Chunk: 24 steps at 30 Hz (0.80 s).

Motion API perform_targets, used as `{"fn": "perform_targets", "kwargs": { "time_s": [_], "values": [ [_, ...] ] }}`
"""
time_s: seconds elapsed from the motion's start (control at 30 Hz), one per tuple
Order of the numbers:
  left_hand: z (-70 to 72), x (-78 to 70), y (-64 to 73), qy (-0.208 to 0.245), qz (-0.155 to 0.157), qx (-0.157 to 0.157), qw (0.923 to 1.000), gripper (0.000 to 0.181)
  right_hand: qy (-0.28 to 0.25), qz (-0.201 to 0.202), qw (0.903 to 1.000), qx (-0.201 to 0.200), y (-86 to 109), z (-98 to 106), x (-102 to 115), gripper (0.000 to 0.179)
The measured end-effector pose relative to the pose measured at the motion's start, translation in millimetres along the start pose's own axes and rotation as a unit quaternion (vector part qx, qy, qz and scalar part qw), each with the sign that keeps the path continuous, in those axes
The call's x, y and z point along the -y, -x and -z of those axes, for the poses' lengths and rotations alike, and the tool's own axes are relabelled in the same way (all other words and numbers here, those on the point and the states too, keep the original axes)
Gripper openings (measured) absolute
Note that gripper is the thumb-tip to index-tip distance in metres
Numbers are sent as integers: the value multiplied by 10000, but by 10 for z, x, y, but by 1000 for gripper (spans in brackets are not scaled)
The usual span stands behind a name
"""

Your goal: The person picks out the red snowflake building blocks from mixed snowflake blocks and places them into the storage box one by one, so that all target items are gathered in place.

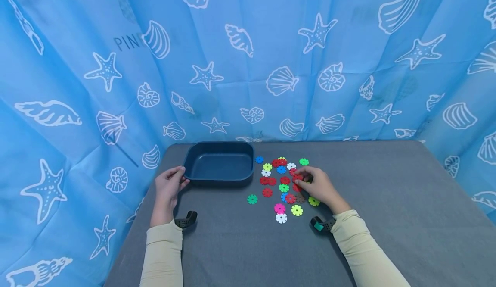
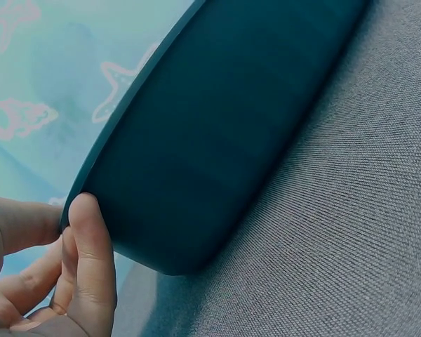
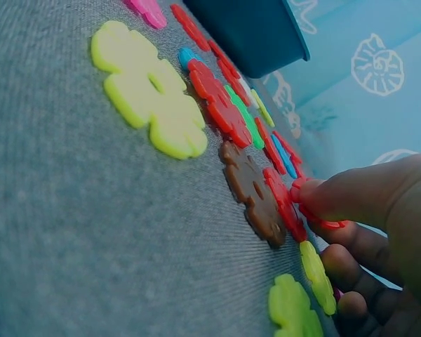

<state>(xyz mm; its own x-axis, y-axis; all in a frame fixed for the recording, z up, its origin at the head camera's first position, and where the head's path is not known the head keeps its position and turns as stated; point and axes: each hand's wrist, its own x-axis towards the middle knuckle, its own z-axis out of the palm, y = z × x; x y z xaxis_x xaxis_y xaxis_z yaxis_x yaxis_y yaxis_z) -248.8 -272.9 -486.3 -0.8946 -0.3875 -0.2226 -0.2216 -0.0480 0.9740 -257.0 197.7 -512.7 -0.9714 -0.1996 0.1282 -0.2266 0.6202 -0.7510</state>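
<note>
A dark blue plastic tub (image 1: 218,182) stands at the back left of the grey table. My left hand (image 1: 167,188) pinches its near left corner, with thumb and fingers on either side of the rim (image 2: 91,165). Right of the tub lie many flat, notched plastic discs in several colours. Over their right side my right hand (image 1: 320,188) pinches a red notched disc (image 3: 299,188) between thumb and fingers. Close by lie a brown disc (image 3: 252,193), another red disc (image 3: 283,203) and a yellow one (image 3: 317,277). My fingers partly hide some discs.
Nearest the front are a white disc (image 1: 281,218), a pink disc (image 1: 280,208) and a yellow disc (image 1: 296,210). A green disc (image 1: 252,199) lies apart on the left. Behind the grey table (image 1: 240,252) hangs a blue curtain (image 1: 232,97) with shell and starfish prints.
</note>
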Motion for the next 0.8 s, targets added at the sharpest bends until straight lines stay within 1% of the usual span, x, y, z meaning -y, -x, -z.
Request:
{"fn": "perform_targets", "kwargs": {
  "time_s": [0.13, 0.37, 0.57, 0.8],
  "values": [
    [3, 3, -3, 14, 16, 21, 10000, 46, -34, 39, 10000, 2, -4, 2, 2, 23],
    [24, 10, 2, 65, 10, 46, 10000, 46, -76, -5, 10000, 20, -5, -5, 7, 22],
    [47, 13, 8, 107, 22, -4, 9999, 45, -183, 104, 9998, 58, 8, -14, 22, 21],
    [24, 6, -4, 161, 25, 143, 9998, 48, -254, 119, 9996, -13, 37, 2, 21, 20]
  ]
}}
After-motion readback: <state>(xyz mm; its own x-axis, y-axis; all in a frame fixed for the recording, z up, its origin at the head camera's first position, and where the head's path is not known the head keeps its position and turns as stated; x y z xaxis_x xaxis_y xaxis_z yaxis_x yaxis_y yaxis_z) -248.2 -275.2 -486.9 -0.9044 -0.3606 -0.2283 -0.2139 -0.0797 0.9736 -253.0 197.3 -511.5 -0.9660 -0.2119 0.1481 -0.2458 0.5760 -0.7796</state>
